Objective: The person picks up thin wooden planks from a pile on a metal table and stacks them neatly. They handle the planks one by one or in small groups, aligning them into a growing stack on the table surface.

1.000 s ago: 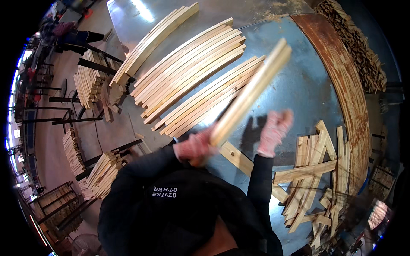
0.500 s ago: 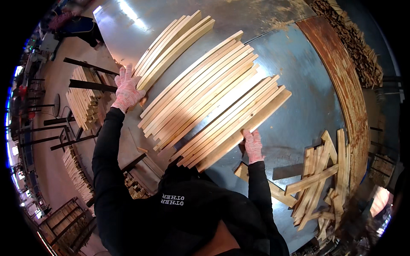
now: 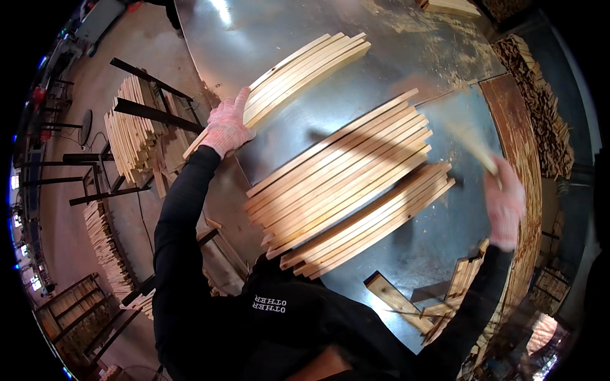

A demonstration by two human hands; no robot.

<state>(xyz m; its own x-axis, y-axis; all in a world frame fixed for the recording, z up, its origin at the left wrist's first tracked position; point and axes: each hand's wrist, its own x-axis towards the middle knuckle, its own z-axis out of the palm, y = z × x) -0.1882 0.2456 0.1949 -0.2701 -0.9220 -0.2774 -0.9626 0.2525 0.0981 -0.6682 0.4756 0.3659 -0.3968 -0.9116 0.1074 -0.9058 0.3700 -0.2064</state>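
My left hand point(image 3: 230, 127), in a pinkish knit glove, is closed round the near end of a small group of pale wooden slats point(image 3: 305, 73) on the metal table. A slat end pokes out past the wrist. Out to the right, my gloved right hand point(image 3: 504, 206) is smeared by motion and grips one end of a wooden slat point(image 3: 471, 143), itself blurred and raised over the table. Between my hands lies a wide row of slats point(image 3: 343, 174) side by side. Nearer me, across a narrow gap, is a smaller row of slats point(image 3: 375, 222).
A loose board point(image 3: 399, 301) and a jumbled wood pile point(image 3: 465, 279) lie near my right forearm. A worn brown board point(image 3: 518, 146) edges the table on the right. Black metal racks point(image 3: 149, 114) with stacked slats point(image 3: 130, 143) stand left of the table.
My right hand has left the near row and swung right and up with a slat. My left hand has closed on its slats, which now lie tighter together. The whole view has shifted.
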